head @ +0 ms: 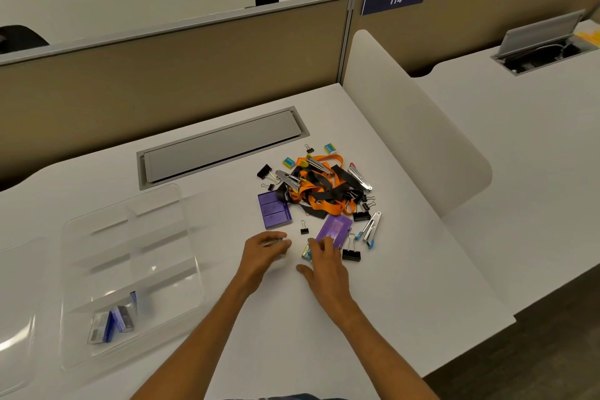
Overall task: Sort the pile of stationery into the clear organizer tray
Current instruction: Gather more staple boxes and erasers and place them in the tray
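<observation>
left hand point(264, 252) curls round a small teal box point(280, 239); right hand point(326, 265) lies loose, fingers resting on a second box point(306, 253) beside the pile point(324, 191), well right of the clear tray point(194, 256).

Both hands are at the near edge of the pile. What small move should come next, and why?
Probably the left hand should carry its small teal box to the clear tray: it grips that box, the tray lies to its left, and small boxes already sit in the near compartment.
</observation>
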Tool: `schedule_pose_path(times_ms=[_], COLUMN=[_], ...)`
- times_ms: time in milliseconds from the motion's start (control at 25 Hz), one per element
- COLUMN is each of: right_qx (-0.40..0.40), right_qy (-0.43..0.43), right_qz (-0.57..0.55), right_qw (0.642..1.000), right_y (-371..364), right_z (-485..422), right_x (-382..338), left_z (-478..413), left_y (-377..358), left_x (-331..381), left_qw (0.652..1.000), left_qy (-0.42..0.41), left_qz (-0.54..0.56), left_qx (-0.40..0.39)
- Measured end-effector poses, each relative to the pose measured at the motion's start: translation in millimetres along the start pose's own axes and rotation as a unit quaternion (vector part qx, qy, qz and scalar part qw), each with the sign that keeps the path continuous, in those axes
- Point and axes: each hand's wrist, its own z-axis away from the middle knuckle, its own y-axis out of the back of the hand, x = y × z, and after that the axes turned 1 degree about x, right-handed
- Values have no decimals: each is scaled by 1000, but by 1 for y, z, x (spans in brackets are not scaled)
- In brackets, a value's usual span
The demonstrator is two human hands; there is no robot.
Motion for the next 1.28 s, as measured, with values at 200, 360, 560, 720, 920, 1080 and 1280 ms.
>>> schedule_pose_path(times_ms=[200,360,560,720,920,1080,1280], right_qx=[-14,-12,23,-20,-33,-20,-81], right_qy=[-9,-8,-62,-90,-55,-30,-145], right_qz=[21,-39,-300,-495,-418,-421,-716], right_qw=[1000,999,952,864,906,906,678], right_y=[-13,-12,5,19,22,27,39], right_z=[-6,-3,2,9,7,10,14], right_x=[-4,-2,-4,-19,-39,-50,-73], left_z=[6,10,8,9,26,34,45], left_y=[-5,-8,-15,-21,-28,-21,12], left_x=[10,17,12,5,9,9,17], left_qw=[973,934,929,929,903,896,872], left_qy=[103,134,155,172,198,174,135], left_qz=[206,331,333,325,380,408,467], left_qx=[13,17,41,40,16,16,49])
